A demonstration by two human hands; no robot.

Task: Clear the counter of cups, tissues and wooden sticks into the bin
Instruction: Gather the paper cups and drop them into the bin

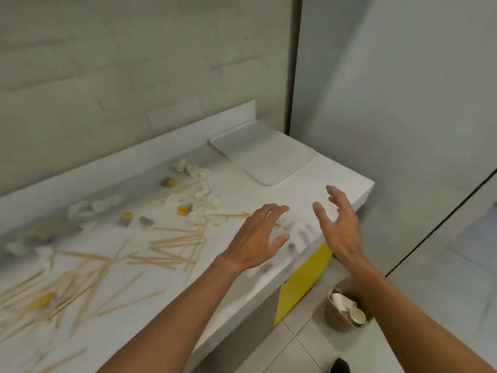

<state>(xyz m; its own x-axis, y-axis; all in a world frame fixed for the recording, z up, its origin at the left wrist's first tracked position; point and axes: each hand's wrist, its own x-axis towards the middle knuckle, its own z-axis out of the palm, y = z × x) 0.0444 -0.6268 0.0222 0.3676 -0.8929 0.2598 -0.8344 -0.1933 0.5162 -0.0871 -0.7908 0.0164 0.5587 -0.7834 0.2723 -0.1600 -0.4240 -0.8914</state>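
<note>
Wooden sticks (174, 243), light, stiff, likely best pinched mid-length in bundles, scattered along worktop (336, 173) front edge; left hand (258, 238) and right hand (336, 224) spread, empty; bin (347, 309) below the corner.

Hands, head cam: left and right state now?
Left hand: open, fingers spread, holding nothing.
Right hand: open, fingers loosely curved, holding nothing.

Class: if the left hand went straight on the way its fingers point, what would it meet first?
The left hand would likely cross bare counter, then perhaps reach the tray; depth unclear.
</note>
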